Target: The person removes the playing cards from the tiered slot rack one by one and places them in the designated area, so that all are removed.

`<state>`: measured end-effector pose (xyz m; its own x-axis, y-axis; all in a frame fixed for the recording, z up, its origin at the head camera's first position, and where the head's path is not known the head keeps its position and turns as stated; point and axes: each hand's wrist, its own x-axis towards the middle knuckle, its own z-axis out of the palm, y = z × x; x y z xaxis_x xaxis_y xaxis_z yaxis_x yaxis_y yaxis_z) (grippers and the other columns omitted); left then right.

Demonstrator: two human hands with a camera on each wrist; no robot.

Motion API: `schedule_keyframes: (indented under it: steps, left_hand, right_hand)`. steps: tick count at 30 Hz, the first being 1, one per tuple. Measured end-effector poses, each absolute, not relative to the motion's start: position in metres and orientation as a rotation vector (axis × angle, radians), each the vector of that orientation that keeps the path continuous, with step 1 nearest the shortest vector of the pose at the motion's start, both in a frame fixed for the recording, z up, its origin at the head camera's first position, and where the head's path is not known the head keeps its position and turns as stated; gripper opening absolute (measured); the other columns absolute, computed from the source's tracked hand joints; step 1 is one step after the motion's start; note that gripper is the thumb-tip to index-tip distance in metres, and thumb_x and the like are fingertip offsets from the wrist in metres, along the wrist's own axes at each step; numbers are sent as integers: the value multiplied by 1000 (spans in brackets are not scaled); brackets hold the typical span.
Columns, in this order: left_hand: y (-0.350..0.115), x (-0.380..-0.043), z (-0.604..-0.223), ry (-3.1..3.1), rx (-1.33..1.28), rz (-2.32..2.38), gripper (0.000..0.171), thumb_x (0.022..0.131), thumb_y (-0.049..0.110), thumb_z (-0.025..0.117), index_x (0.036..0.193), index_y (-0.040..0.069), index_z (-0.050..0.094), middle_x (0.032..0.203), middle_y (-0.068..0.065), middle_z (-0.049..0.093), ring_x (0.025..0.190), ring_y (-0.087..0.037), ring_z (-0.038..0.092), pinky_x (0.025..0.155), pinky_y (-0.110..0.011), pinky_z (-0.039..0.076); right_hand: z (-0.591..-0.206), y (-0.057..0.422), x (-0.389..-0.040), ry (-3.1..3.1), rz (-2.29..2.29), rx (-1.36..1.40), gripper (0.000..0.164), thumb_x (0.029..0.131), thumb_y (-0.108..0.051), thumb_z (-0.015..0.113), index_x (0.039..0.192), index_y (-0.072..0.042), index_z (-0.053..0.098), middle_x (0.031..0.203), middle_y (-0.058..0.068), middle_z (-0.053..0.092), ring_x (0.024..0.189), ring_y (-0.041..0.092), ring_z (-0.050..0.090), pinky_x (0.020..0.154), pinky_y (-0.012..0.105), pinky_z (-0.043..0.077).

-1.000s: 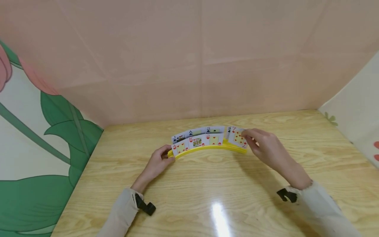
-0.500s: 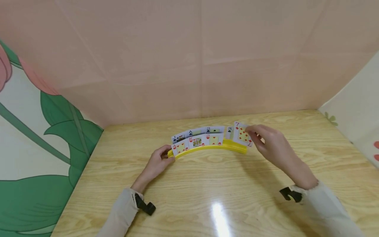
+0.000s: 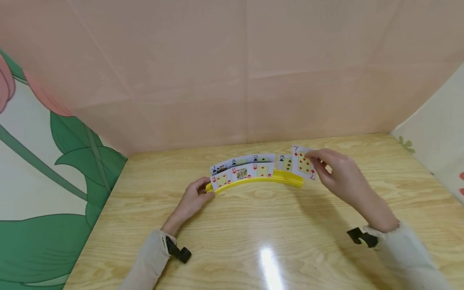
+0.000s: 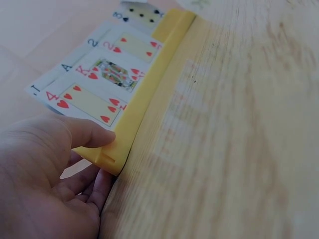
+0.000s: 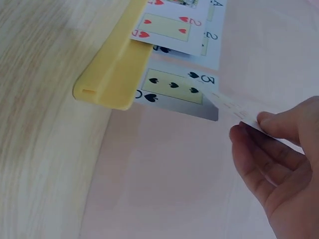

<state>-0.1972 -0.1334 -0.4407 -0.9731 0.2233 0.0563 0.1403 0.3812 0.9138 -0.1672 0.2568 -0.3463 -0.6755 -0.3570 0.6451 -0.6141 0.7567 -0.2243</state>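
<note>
My left hand (image 3: 193,200) grips the left end of a yellow curved playing-card holder (image 3: 286,177); its thumb lies on the front in the left wrist view. In the holder's front row stand a four of hearts (image 4: 87,104), a king of hearts (image 4: 114,74) and a two of hearts (image 3: 262,171). Behind them are a jack, an ace (image 3: 237,162) and a two of spades (image 3: 264,158), partly covered, with a three of spades (image 5: 172,87) at the right. My right hand (image 3: 340,171) pinches a seven of diamonds (image 3: 302,161) between thumb and fingers, raised over the holder's right end.
The holder stands on a wood-grain table (image 3: 232,233) near its back edge. A pink sheet (image 3: 246,80) hangs behind it, and a wall with painted leaves (image 3: 72,133) borders the left side.
My right hand has moved right and slightly up with the seven of diamonds, which now leaves more of the three of spades showing. The left hand has stayed on the holder.
</note>
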Motion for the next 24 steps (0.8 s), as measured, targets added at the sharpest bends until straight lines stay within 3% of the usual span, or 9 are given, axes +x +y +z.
schedule_keyframes:
  steps: [8,16,24]
  left_hand:
    - [-138,-207,-460,2547,355,1669,34,89,-1,70,123,-1,63,120,-14,64,108,-24,58,91,-34,49]
    - [-141,-207,-461,2520,371,1664,33,92,2,68,124,3,63,120,-10,63,108,-21,57,92,-34,48]
    - [-140,-208,-461,2518,381,1673,33,91,1,68,124,2,63,119,-9,64,107,-20,57,91,-32,48]
  right_hand:
    - [-338,262,-162,-2422,606,683,26,84,12,64,103,-3,71,95,7,70,72,13,57,52,13,41]
    - [-336,271,-160,-2443,616,622,26,83,12,63,104,-3,69,91,5,66,73,12,55,57,13,41]
    - [-338,289,-173,-2377,623,588,25,84,15,64,102,1,71,94,11,70,76,13,59,66,3,41]
